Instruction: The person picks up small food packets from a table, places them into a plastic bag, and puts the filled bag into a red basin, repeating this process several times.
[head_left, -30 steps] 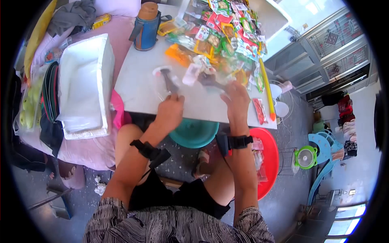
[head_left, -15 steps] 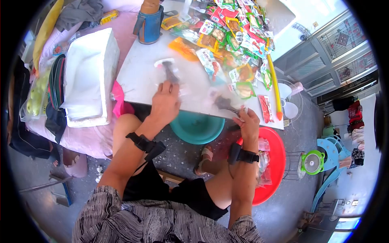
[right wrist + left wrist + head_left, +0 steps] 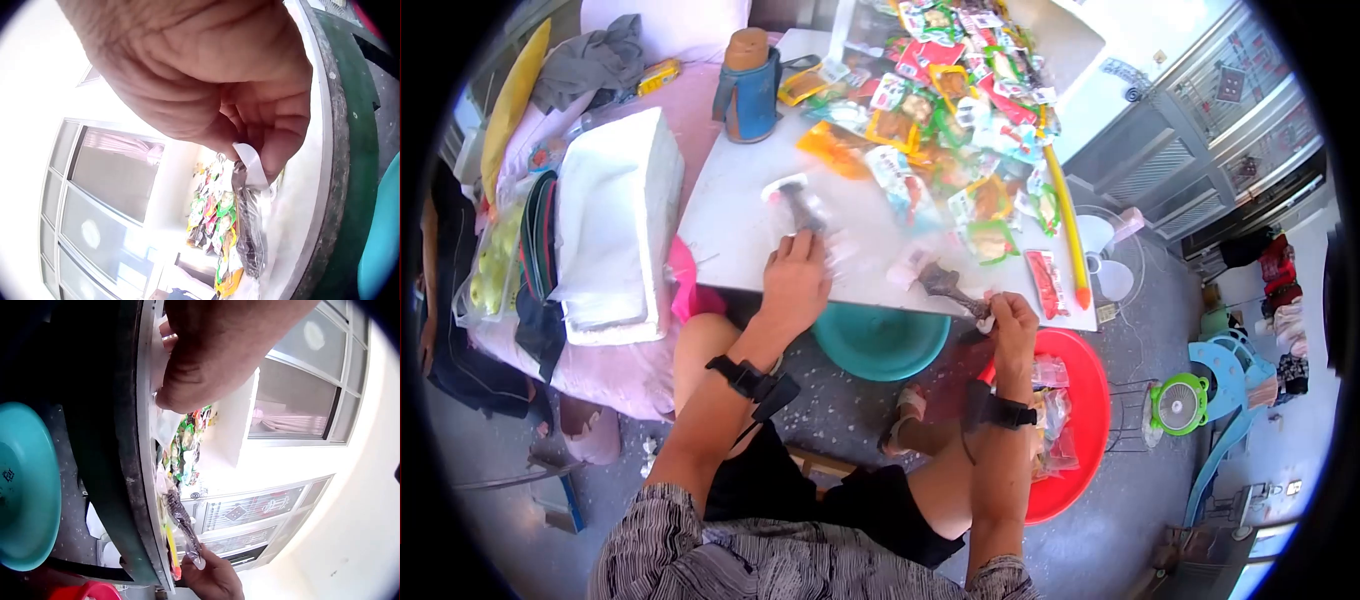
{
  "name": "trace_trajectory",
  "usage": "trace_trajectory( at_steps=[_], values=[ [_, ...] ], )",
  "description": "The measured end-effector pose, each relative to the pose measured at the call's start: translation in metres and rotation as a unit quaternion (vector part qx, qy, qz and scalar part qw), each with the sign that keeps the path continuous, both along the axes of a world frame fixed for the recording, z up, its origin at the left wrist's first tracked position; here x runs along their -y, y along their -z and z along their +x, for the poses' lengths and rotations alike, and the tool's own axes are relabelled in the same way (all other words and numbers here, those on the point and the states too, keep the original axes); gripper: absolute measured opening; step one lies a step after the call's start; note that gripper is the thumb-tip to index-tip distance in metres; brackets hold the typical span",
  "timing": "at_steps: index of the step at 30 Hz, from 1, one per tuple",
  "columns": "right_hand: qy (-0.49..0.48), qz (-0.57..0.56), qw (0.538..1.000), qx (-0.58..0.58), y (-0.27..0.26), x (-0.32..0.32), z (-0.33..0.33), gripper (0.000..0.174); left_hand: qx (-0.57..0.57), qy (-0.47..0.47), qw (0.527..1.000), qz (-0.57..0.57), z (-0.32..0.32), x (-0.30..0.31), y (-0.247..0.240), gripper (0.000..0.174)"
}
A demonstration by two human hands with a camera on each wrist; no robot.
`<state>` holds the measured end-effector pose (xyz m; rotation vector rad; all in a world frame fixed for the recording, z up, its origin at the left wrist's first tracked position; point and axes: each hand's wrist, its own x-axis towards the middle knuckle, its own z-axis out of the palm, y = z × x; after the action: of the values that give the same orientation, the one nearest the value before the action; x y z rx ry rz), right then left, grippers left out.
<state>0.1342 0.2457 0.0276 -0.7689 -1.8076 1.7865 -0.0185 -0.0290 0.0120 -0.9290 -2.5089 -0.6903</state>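
My right hand [image 3: 1012, 325] pinches the narrow end of a clear plastic packet [image 3: 945, 285] with a dark, drumstick-shaped piece inside. In the right wrist view a white tab [image 3: 250, 164] pokes out between thumb and finger. The packet hangs along the table's near edge, its pale wider end pointing left. A second clear packet [image 3: 802, 208] with a similar dark piece lies on the tabletop, its white end away from me. My left hand [image 3: 797, 280] rests over its near end, fingers stretched forward; its fingertips are partly hidden in the left wrist view.
Colourful snack packets [image 3: 945, 115] are heaped across the white table [image 3: 735, 225]. A blue flask [image 3: 750, 95] stands at the far left, and a yellow stick [image 3: 1067, 225] lies by a red packet [image 3: 1048, 283]. Below are a teal basin [image 3: 880, 345] and a red basin [image 3: 1090, 450]. A foam box [image 3: 662, 170] sits left.
My right hand has drawn its packet rightward and toward me, to the table's near edge. The left hand stays at the other packet, which lies in nearly the same place.
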Motion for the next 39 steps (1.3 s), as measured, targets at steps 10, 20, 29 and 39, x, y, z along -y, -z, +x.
trace_trajectory(
  at_steps=[10,20,29,39],
  values=[
    [-0.066,0.044,0.993,-0.082,-0.023,-0.003,-0.007,0.009,-0.012,0.108,0.981,0.164,0.013,-0.002,-0.02,0.049],
    [-0.313,0.02,0.95,-0.007,-0.03,0.068,-0.035,0.012,0.582,0.351,0.702,0.213,0.037,-0.009,-0.004,0.013],
    [-0.368,-0.143,0.918,-0.038,-0.033,0.084,-0.007,0.052,0.539,0.208,0.54,0.612,0.018,-0.005,-0.006,0.006],
    [-0.136,-0.117,0.982,-0.054,-0.017,0.107,-0.004,0.02,0.465,0.254,0.721,0.447,0.031,-0.007,-0.004,0.02]
  ],
)
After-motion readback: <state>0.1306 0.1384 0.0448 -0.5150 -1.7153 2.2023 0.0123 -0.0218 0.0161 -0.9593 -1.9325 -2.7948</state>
